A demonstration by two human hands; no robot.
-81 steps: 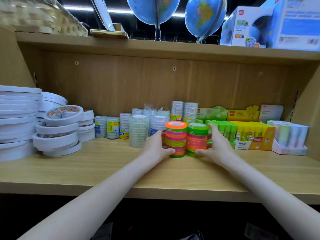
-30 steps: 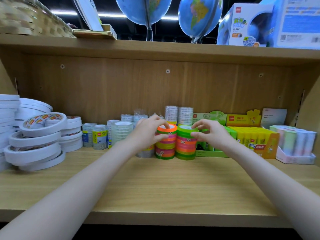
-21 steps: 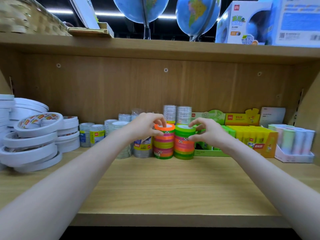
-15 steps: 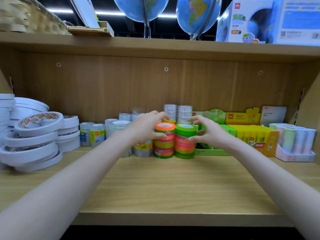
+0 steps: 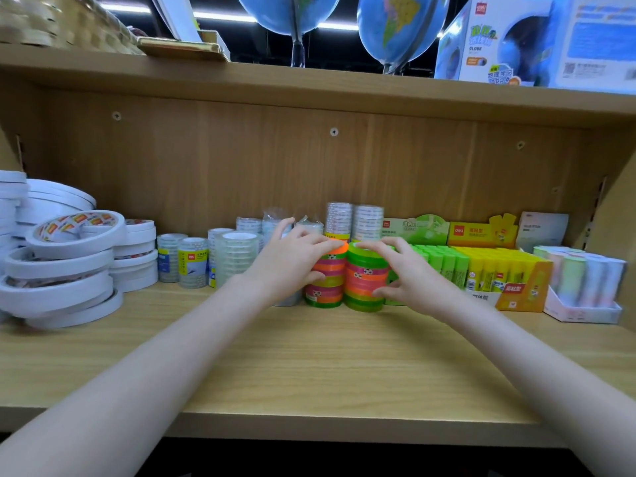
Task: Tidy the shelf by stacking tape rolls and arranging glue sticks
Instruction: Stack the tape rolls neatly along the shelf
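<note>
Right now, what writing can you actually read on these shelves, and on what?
"deli": red logo on the yellow glue stick box.
"GLOBE": blue globe box on the upper shelf.
"deli": label on the clear tape roll.
All Chinese print, price text and the labels on the coloured tape stacks are too blurred.

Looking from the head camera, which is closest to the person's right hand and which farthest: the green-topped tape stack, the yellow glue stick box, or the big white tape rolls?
From the right hand:
1. Green-topped tape stack: under its fingers, just to its left.
2. Yellow glue stick box: further right on the shelf.
3. Big white tape rolls: far left end, beyond the left hand.
</note>
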